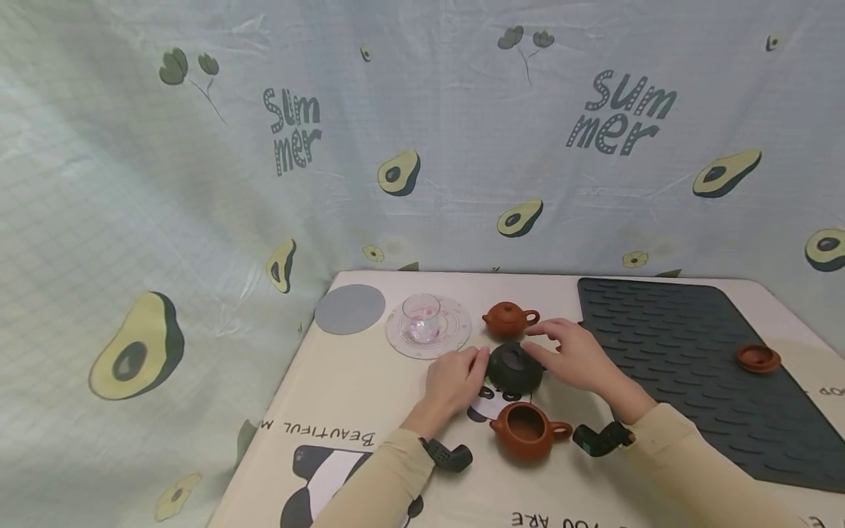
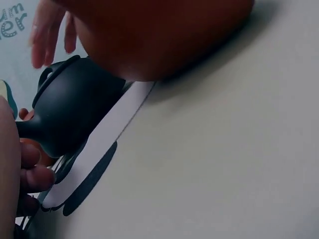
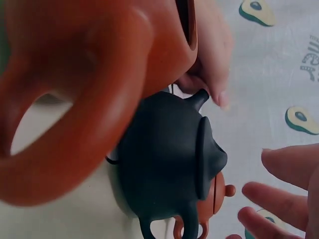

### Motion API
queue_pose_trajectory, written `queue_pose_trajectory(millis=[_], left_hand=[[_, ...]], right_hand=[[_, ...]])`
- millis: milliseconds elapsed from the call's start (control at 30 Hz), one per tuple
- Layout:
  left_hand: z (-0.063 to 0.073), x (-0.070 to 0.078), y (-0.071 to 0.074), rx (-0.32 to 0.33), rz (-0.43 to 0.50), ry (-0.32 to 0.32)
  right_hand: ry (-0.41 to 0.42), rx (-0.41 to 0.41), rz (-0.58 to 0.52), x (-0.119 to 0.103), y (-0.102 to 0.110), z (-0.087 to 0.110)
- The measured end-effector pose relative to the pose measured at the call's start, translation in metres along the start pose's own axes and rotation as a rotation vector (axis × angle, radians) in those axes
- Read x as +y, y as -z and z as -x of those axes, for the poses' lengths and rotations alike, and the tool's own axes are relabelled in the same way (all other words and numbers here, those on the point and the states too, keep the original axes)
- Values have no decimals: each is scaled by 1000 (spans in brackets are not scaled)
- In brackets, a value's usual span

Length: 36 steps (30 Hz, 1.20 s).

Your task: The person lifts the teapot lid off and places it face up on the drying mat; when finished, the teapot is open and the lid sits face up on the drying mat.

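Observation:
A black teapot with its lid on stands upright on the table, spout to the left and handle to the right. By its spout is my left hand, fingers loosely bent; the spout tip shows free beside the thumb. My right hand hovers by the lid, fingers spread and holding nothing. Nearer me sits a lidless reddish-brown teapot, its opening facing up. Behind the black one stands a lidded reddish-brown teapot.
A dark ridged mat covers the table's right side, with a small reddish-brown lid on it. At the back left, a clear glass cup stands on a patterned round mat, beside a grey disc.

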State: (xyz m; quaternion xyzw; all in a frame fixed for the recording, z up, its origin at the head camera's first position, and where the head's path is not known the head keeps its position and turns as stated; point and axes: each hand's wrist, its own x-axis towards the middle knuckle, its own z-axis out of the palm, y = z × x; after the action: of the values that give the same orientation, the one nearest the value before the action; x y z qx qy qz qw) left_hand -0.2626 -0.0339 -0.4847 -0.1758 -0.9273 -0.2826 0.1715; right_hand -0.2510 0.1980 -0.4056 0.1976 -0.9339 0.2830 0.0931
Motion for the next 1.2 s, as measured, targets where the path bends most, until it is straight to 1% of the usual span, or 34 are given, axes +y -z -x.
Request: queue_pose_trajectory(millis=[33,100,267,333,533,633,800,933,1200], left_hand=[[0,1,0,-9,-5,6],[0,1,0,-24,14,20],[0,2,-1,-39,140,60],[0,2,-2,-41,169,69],[0,2,-3,-51,175,88],[0,1,-1,-57,191,107],[0,1,1,-58,226,140],[0,0,4,-57,235,142],[0,0,2,-73,241,148]], right_hand=[[4,-7,2,0,-1,-1],[2,-26,10,0,-4,-3],[-21,-87,35,3,-10,-4],[-24,-103,36,4,-11,-4],[-27,-129,40,4,-14,-5],[-32,-120,46,4,-16,-7],[-15,-101,43,4,-17,-7],[-13,-98,45,2,-17,-8],[-16,-111,51,3,-15,-8]])
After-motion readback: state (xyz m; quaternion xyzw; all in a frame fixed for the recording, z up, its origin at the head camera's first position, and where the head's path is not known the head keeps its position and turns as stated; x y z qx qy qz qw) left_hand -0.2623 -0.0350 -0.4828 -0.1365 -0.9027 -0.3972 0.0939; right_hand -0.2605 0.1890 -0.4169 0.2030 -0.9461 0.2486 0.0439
